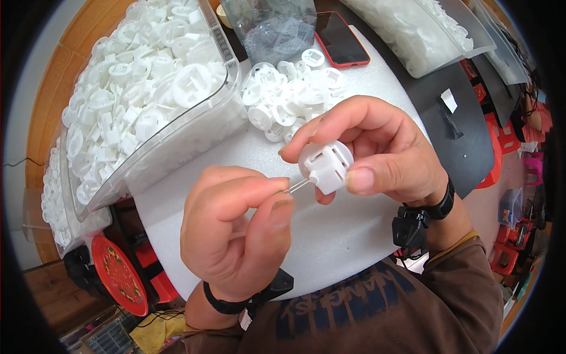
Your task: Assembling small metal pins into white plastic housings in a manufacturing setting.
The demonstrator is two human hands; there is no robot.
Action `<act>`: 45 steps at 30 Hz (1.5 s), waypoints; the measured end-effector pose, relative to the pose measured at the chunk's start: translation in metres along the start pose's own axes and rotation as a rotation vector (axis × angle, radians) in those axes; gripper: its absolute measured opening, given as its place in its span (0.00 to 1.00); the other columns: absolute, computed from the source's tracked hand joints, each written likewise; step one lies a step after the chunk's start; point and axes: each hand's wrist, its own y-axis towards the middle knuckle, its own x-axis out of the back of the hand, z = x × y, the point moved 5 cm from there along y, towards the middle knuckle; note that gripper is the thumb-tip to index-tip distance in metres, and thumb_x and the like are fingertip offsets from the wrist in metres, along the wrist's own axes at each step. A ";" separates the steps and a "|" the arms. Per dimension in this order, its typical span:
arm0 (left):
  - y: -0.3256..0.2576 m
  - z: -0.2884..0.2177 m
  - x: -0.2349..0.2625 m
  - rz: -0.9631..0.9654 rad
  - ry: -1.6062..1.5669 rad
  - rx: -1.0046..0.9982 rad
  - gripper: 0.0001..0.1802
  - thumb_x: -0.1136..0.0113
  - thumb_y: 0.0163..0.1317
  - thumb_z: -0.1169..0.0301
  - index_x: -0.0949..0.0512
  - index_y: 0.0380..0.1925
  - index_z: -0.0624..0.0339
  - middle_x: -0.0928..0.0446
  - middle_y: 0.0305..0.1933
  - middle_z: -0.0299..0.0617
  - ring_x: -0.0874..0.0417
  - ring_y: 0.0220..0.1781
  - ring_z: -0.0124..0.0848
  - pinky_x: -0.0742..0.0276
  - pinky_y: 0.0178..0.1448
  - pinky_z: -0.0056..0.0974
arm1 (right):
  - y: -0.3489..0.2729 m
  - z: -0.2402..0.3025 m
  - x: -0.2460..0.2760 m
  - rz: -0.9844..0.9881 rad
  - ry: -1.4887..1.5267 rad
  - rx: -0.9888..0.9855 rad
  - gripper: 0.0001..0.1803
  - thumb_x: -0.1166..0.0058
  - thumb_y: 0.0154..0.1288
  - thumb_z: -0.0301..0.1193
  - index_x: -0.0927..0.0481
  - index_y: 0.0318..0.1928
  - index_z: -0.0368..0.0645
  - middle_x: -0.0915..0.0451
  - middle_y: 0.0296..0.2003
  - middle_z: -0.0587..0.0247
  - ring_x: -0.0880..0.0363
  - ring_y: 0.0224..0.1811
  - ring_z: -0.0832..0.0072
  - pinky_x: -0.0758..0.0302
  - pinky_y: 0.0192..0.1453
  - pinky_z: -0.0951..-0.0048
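Observation:
My right hand (386,150) pinches a small round white plastic part (325,164) between thumb and fingers, held above a white foam board (330,236). My left hand (236,233) grips a thin metal pin (298,187) between thumb and forefinger; the pin's tip meets the plastic part's lower left side. Both wrists wear black straps. Behind the hands lies a loose pile of the same white round parts (292,97) on the foam board.
A clear plastic bin (177,138) heaped with white plastic parts stands at the left. A clear bag (271,26) and a red-cased phone (342,38) lie at the back. Another clear tray of white parts (421,32) sits at the back right on a black mat (466,141).

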 end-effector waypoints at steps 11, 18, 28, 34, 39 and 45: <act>-0.002 -0.005 0.003 0.031 -0.026 0.002 0.14 0.37 0.47 0.83 0.23 0.37 0.64 0.22 0.31 0.43 0.24 0.28 0.31 0.31 0.30 0.31 | -0.002 -0.001 -0.001 -0.034 -0.015 -0.083 0.29 0.45 0.60 0.42 0.29 0.54 0.31 0.22 0.43 0.42 0.18 0.39 0.64 0.18 0.38 0.69; 0.002 -0.012 0.000 0.085 0.039 -0.068 0.17 0.36 0.44 0.84 0.22 0.38 0.62 0.23 0.30 0.42 0.23 0.27 0.33 0.30 0.29 0.31 | -0.002 -0.001 -0.002 -0.041 0.003 -0.099 0.29 0.44 0.60 0.41 0.29 0.54 0.31 0.22 0.43 0.41 0.18 0.41 0.63 0.18 0.39 0.69; 0.002 -0.012 -0.002 0.082 0.088 -0.096 0.19 0.36 0.42 0.86 0.23 0.38 0.61 0.23 0.28 0.40 0.23 0.25 0.32 0.31 0.27 0.31 | -0.001 -0.003 0.000 -0.039 -0.002 -0.078 0.28 0.43 0.59 0.41 0.28 0.53 0.32 0.22 0.43 0.42 0.19 0.42 0.64 0.18 0.38 0.69; 0.001 -0.014 -0.002 0.078 0.100 -0.097 0.19 0.36 0.42 0.86 0.23 0.37 0.61 0.23 0.28 0.40 0.24 0.25 0.32 0.31 0.27 0.31 | -0.002 -0.003 -0.001 -0.029 -0.001 -0.058 0.27 0.43 0.59 0.40 0.28 0.53 0.32 0.22 0.43 0.43 0.19 0.41 0.64 0.19 0.38 0.69; 0.002 -0.013 -0.002 0.083 0.118 -0.093 0.19 0.36 0.41 0.86 0.23 0.37 0.60 0.23 0.28 0.40 0.24 0.25 0.32 0.31 0.27 0.31 | -0.001 -0.002 0.000 -0.036 -0.011 -0.051 0.26 0.42 0.58 0.39 0.27 0.52 0.32 0.21 0.43 0.44 0.19 0.41 0.65 0.20 0.39 0.69; 0.003 -0.015 -0.005 0.123 0.170 -0.129 0.07 0.45 0.56 0.81 0.25 0.35 0.67 0.28 0.28 0.42 0.29 0.26 0.25 0.34 0.30 0.28 | -0.002 0.001 -0.001 -0.060 -0.101 -0.058 0.27 0.42 0.58 0.39 0.26 0.51 0.32 0.20 0.42 0.47 0.19 0.39 0.68 0.21 0.40 0.69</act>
